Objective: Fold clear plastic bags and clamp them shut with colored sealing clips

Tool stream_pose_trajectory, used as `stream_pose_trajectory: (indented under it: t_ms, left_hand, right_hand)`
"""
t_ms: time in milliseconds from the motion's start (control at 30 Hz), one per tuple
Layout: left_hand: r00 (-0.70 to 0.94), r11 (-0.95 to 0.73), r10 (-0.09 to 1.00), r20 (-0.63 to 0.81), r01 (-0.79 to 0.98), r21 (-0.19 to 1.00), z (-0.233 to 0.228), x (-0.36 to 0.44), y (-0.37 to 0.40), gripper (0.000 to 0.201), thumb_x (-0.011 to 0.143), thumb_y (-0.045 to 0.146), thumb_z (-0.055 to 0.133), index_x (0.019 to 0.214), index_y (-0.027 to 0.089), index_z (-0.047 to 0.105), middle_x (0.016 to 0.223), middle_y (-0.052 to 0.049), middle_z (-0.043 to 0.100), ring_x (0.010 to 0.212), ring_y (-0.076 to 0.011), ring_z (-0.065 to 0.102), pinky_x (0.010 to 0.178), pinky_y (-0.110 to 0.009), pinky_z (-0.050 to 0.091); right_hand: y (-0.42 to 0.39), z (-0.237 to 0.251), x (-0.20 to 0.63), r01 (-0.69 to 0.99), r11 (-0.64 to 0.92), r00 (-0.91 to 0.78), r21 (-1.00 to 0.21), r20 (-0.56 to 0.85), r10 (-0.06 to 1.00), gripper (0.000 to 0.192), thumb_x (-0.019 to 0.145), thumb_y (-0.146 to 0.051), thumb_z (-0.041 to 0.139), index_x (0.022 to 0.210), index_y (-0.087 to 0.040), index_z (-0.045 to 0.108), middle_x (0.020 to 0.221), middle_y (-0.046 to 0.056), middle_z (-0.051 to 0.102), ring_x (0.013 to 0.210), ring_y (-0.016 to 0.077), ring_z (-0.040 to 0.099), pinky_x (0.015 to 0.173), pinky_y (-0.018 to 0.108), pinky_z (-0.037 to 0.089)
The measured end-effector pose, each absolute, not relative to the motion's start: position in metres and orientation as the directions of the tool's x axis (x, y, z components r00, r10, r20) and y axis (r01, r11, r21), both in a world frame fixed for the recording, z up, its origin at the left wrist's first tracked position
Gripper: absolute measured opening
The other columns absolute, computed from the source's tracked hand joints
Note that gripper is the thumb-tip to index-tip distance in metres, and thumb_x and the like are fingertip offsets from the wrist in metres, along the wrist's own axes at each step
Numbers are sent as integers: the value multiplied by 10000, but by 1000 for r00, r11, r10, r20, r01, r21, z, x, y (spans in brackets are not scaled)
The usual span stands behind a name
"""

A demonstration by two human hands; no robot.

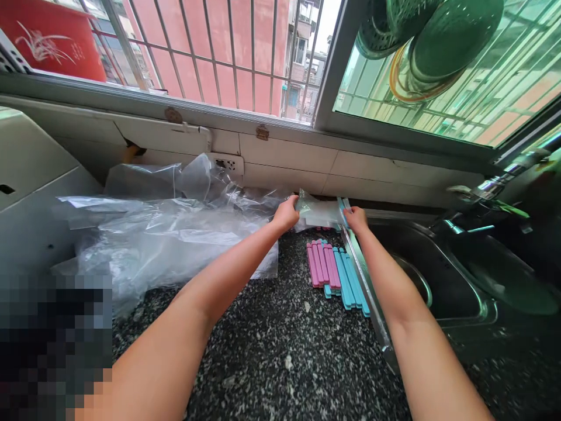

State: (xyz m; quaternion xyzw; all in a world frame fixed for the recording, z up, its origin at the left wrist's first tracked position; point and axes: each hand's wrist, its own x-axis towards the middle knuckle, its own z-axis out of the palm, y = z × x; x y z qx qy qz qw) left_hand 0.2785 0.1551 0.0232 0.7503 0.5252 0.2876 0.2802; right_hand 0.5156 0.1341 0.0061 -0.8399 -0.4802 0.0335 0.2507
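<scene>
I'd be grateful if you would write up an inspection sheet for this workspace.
Surface: dark speckled countertop.
Job's things: small clear bag stretched between the hands; blue clip at its right end; pink clips and blue clips lying in rows on the countertop.
Clutter: clear plastic heap on the left.
Hands: left hand grips the bag's left end; right hand grips the blue clip.
Cables: nothing seen.
Surroundings: sink and faucet at right; wall socket and window frame behind.
</scene>
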Motion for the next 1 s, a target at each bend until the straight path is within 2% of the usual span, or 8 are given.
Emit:
stream_pose_trajectory:
  t_ms: [233, 367, 500, 733, 833, 1000]
  left_hand:
    - [250, -223, 968, 35, 778, 588, 19, 272, 156, 548, 767, 117, 503, 1305, 168, 411, 1159, -134, 618, 1082, -242, 571, 903, -302, 427]
    - [244, -200, 970, 0, 796, 570, 21, 270, 151, 535, 780, 181, 520, 1300, 135, 404, 1186, -154, 598, 1114, -238, 555, 915, -287, 417]
    - [270, -218, 963, -6, 789, 574, 23, 266, 143, 443, 794, 215, 514, 1214, 77, 481, 1151, -193, 608, 1103, -253, 561, 904, -300, 423]
    - [364, -324, 930, 55, 737, 594, 32, 250, 121, 311, 780, 238, 544, 1053, 109, 620, 1053, -139, 665, 1005, -238, 607, 851, -288, 456]
    - [392, -383, 912, 123, 703, 599, 42, 238, 113, 255, 786, 225, 533, 995, 151, 658, 1014, -94, 682, 957, -212, 616, 837, -276, 462]
    - [373, -459, 888, 267, 706, 540, 58, 201, 111, 222, 796, 206, 501, 895, 149, 691, 948, -86, 685, 921, -202, 610, 823, -271, 457]
  right_hand:
    - [137, 2, 504, 803, -479, 539, -354, 89, 838, 323, 799, -331, 521, 954, -102, 687, 977, 165, 689, 925, 278, 637, 671, 268, 435]
    - [132, 5, 499, 803, -511, 554, -306, 70, 829, 384, 824, -363, 483, 1036, -97, 661, 1055, 198, 658, 999, 296, 614, 738, 303, 448]
    - [125, 8, 495, 808, -531, 562, -256, 66, 824, 394, 827, -368, 474, 1064, -105, 647, 1062, 195, 654, 1002, 291, 615, 745, 317, 460]
    - [116, 24, 484, 854, -478, 510, -204, 156, 846, 354, 799, -332, 498, 1033, -120, 657, 1062, 210, 639, 990, 316, 610, 716, 359, 466]
    - [116, 36, 469, 886, -410, 452, -216, 211, 866, 331, 805, -302, 484, 1046, -149, 652, 1082, 177, 639, 999, 293, 606, 741, 349, 461]
    - [123, 50, 428, 929, -268, 332, -253, 260, 907, 293, 811, -287, 475, 1010, -188, 665, 1016, 98, 684, 958, 239, 625, 769, 316, 462]
